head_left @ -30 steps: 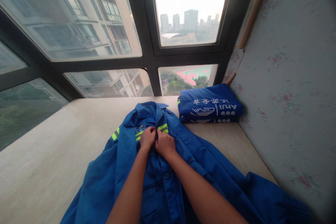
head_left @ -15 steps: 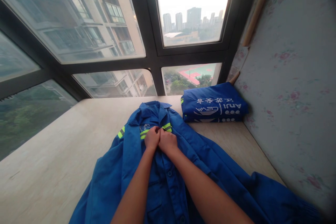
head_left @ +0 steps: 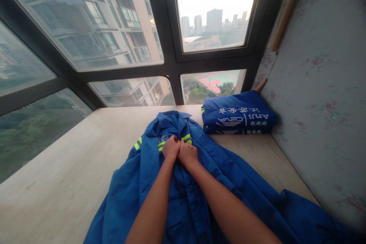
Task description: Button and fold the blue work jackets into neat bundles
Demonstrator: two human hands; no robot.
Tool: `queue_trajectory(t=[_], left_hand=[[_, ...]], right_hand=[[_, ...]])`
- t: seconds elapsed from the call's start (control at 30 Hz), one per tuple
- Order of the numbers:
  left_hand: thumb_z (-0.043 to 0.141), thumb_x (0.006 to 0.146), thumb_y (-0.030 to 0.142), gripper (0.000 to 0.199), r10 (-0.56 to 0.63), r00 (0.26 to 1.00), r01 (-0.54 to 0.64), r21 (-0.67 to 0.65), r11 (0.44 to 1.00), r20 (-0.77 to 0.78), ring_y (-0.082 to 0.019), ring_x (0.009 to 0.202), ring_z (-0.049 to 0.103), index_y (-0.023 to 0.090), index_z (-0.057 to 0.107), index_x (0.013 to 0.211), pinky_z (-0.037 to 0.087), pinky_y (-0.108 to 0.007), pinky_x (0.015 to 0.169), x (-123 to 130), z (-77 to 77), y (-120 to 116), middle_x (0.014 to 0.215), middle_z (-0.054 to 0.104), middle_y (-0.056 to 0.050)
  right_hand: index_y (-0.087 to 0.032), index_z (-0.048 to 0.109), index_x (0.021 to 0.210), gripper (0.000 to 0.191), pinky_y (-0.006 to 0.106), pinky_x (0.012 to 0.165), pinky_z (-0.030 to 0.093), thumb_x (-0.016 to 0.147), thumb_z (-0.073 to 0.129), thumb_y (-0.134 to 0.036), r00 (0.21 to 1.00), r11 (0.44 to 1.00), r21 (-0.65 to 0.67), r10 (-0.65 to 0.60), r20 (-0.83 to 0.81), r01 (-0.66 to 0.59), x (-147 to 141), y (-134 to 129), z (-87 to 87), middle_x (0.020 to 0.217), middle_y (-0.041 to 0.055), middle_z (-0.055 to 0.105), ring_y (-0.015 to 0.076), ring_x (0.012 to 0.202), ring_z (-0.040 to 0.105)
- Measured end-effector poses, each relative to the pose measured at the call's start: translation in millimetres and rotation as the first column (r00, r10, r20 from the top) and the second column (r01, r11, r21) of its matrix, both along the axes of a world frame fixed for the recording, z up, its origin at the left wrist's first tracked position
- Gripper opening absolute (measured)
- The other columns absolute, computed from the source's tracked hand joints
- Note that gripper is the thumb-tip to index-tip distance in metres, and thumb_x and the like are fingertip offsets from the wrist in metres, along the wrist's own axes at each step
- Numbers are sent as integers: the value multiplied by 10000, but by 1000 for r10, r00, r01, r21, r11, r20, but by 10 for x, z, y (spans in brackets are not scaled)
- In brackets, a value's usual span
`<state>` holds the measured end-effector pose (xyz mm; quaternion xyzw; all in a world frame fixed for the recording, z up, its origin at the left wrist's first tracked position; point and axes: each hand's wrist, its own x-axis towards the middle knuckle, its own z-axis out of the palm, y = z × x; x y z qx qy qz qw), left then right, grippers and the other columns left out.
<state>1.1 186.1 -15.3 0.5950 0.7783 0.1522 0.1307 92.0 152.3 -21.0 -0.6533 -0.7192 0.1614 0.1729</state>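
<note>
A blue work jacket point(head_left: 128, 194) with yellow-green and grey reflective strips lies front up, its collar toward the window. My left hand point(head_left: 171, 147) and my right hand point(head_left: 188, 151) meet at the upper front placket, just below the collar. Both are closed, fingers pinching the jacket's front edges together. Whatever sits between the fingertips is hidden. Lower on the placket a dark button point(head_left: 190, 188) shows. The sleeves spread out to either side, the right one running toward the wall.
Behind and right of the jacket, folded blue clothing point(head_left: 238, 112) with white lettering rests by the flowered wall point(head_left: 317, 95). Everything lies on a pale stone-look sill point(head_left: 65, 160). Dark window frames point(head_left: 171, 61) border its far and left sides.
The whole view has shifted slightly, so everything appears a little further right. My hands stay together at the same spot on the jacket, with only slight finger movement.
</note>
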Motion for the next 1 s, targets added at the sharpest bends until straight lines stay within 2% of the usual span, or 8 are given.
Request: queue_trajectory(t=[0.17, 0.3, 0.43, 0.57, 0.73, 0.87, 0.93, 1.0], left_hand=[[499, 910, 369, 243, -89, 992, 92, 22, 996, -89, -236, 847, 670, 209, 671, 973, 450, -298, 692, 30, 74, -116, 972, 719, -117], [508, 894, 292, 267, -170, 969, 182, 54, 982, -182, -277, 1065, 601, 203, 662, 1093, 473, -343, 831, -124, 159, -505, 1134, 653, -145], [476, 890, 207, 407, -201, 913, 263, 136, 955, -356, -331, 1304, 430, 178, 600, 1277, 398, -427, 1025, -540, 230, -1009, 1344, 544, -181], [455, 895, 220, 473, -53, 851, 210, 246, 946, -522, -360, 1325, 420, 161, 550, 1355, 320, -521, 1104, -1153, 265, -1284, 1419, 491, -198], [525, 801, 260, 410, 33, 989, -2, 217, 976, -142, -290, 1152, 608, 245, 666, 1185, 476, -399, 1003, -2134, 363, -1201, 1278, 642, -104], [693, 596, 311, 364, 11, 955, -19, 21, 1000, 297, -279, 1012, 687, 271, 726, 956, 533, -344, 909, -2784, 618, -983, 1038, 763, -27], [707, 540, 307, 388, 7, 957, 16, -77, 997, 290, -278, 971, 700, 255, 729, 924, 551, -327, 853, -2959, 776, -860, 984, 773, -15], [655, 552, 271, 366, -28, 995, 43, -165, 985, 93, -272, 945, 706, 245, 728, 909, 553, -302, 808, -3025, 893, -744, 949, 774, -14]], right_hand=[[-153, 597, 1163, 270, 300, 756, 501, 980, 415, -233, 999, 999, -2, 37, 5, -37, 69, -76, 72, 987, 160, 721, 227, 917, 701], [-150, 512, 1366, 445, 291, 798, 486, 926, 479, -206, 996, 996, 2, 84, 7, -84, 237, -305, 26, 1110, 163, 702, 231, 994, 678], [-186, 522, 1387, 502, 260, 781, 461, 885, 525, -199, 989, 994, -36, 98, -109, -103, 494, -442, -42, 1062, 105, 723, 212, 944, 681], [-181, 659, 1173, 335, 225, 707, 444, 861, 539, -161, 949, 985, -138, 55, -309, -102, 706, -351, -24, 773, 26, 713, 171, 778, 674], [-157, 682, 1029, 257, 201, 542, 441, 851, 500, -125, 874, 910, -381, -45, -485, -165, 824, -215, 58, 657, 3, 682, 130, 555, 620], [-154, 726, 899, 171, 218, 518, 465, 818, 576, -156, 880, 874, -446, -45, -472, -194, 924, -22, 190, 600, 13, 681, 141, 484, 616], [-159, 738, 897, 165, 239, 619, 507, 803, 602, -160, 888, 918, -377, -72, -455, -118, 969, 169, 287, 739, 49, 733, 174, 631, 684], [-168, 726, 1014, 250, 259, 789, 513, 795, 607, -148, 887, 959, -282, -124, -445, -8, 967, 396, 371, 994, 83, 748, 226, 918, 702]])
